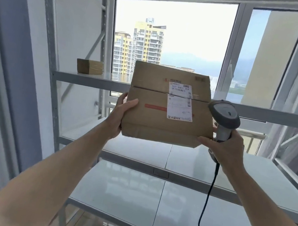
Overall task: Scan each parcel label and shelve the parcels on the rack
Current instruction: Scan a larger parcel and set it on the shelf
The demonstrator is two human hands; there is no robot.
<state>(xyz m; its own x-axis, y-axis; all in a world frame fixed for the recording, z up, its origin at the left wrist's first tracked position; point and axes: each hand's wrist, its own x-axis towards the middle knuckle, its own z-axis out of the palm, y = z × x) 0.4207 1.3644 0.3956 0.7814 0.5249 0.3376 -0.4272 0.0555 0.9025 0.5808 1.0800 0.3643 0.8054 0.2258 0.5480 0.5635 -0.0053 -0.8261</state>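
A brown cardboard parcel [149, 116] with a white shipping label [180, 103] is held up in front of the rack, its label side facing me. My left hand [120, 116] grips its left edge, thumb on the front face. My right hand [227, 148] holds a grey barcode scanner [224, 115] by the handle at the parcel's right edge, while the thumb presses the parcel's lower right corner. The scanner's black cable [208, 197] hangs down. A small brown parcel [89, 66] sits at the left end of the upper shelf [91, 80].
The grey metal rack [53, 80] stands before a large window [173, 39]. Glossy middle shelf [139, 149] and lower shelf [123, 195] lie below the held parcel. A wall and door frame are at the left, curtains at the right.
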